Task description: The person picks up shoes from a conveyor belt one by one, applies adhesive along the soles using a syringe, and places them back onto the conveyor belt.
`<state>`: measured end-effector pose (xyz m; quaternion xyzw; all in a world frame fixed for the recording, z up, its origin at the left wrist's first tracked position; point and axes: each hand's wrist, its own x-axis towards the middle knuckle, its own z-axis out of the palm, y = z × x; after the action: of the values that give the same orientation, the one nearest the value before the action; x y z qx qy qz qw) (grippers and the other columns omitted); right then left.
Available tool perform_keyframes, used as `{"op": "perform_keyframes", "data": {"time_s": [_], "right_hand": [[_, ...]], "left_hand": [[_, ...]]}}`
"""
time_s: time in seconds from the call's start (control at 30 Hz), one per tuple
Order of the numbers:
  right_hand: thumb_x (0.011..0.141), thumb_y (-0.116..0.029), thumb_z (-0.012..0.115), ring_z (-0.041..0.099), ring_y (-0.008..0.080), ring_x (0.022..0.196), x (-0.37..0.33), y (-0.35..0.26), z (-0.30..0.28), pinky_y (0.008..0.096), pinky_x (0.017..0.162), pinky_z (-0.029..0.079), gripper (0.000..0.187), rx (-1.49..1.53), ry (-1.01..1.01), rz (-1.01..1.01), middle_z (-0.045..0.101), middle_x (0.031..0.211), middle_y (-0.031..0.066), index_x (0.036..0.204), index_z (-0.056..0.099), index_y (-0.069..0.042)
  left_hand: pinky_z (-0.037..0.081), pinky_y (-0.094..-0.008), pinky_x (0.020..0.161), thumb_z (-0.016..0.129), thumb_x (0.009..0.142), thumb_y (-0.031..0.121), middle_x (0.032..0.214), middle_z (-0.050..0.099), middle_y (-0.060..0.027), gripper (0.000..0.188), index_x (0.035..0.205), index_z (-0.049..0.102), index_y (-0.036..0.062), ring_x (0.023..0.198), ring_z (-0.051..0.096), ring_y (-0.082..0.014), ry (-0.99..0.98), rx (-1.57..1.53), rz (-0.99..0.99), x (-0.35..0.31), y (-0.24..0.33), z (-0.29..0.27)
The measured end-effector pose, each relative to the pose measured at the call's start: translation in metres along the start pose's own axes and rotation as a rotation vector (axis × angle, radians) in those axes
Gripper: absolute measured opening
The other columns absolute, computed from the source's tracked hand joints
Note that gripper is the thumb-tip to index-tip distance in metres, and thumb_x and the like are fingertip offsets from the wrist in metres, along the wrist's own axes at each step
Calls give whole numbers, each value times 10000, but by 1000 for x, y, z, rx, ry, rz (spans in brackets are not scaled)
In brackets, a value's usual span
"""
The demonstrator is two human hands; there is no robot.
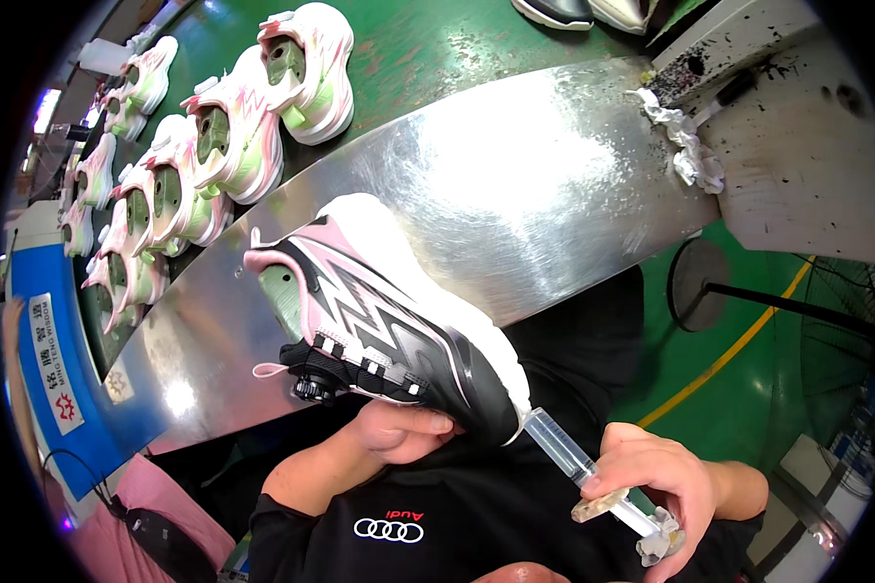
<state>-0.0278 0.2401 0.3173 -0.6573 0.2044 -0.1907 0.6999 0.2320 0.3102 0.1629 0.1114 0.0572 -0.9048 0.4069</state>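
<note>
A black, pink and white sneaker (pixel 384 311) with a thick white sole is held tilted over the front edge of the metal worktop. My left hand (pixel 403 433) grips it from below near the toe, thumb along the upper; its other fingers are hidden behind the shoe. My right hand (pixel 659 471) is closed around a clear plastic syringe (pixel 560 448). The syringe's tip meets the seam between sole and upper at the toe. Whitish lumpy material covers the syringe's flange and plunger end. What the syringe contains cannot be made out clearly.
The shiny metal worktop (pixel 515 165) borders a green conveyor surface (pixel 418 73) carrying several white, pink and green sneakers (pixel 238 131). Crumpled white tissue (pixel 688 146) lies by a stained metal housing (pixel 807 146) at right. A blue panel (pixel 53 360) stands at left, and a round black disc on a rod (pixel 700 285) at right.
</note>
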Motion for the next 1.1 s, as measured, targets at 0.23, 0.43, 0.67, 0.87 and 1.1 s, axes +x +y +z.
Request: {"op": "perform_keyframes", "data": {"time_s": [0.23,0.43,0.67,0.87,1.1], "right_hand": [[603,-536,759,527,236,741,-11,-13,0,349,656,359,845,-252,52,-135,645,980,119,1169,517,43],[624,-528,749,536,242,737,-6,-16,-2,361,648,357,817,-366,86,-190,639,979,119,1162,520,42],[565,-515,814,479,156,664,-7,-6,4,297,604,301,794,-474,130,-154,641,924,62,1126,544,-23],[572,-498,807,449,157,646,-4,-2,10,299,620,297,757,-584,167,-164,642,901,47,1125,550,-48],[604,-441,771,387,168,568,4,15,13,269,525,332,600,-847,200,-225,568,813,24,1045,619,-62]], "left_hand": [[427,-427,999,578,782,-122,1286,501,-97,628,1329,416,142,1214,472,-264,-15,19,-10,35,10,29],[462,-402,972,605,769,-132,1308,480,-58,686,1331,411,212,1224,461,-243,-58,61,62,55,14,34],[471,-365,963,599,792,-114,1264,523,-35,630,1300,445,225,1175,506,-214,-105,2,113,69,15,36],[502,-337,936,643,786,-51,1215,556,-34,597,1289,456,211,1123,549,-204,-7,19,166,75,15,40],[490,-287,942,639,825,38,1217,562,-108,431,1234,508,71,1161,528,-227,-58,10,131,77,21,47]]}}
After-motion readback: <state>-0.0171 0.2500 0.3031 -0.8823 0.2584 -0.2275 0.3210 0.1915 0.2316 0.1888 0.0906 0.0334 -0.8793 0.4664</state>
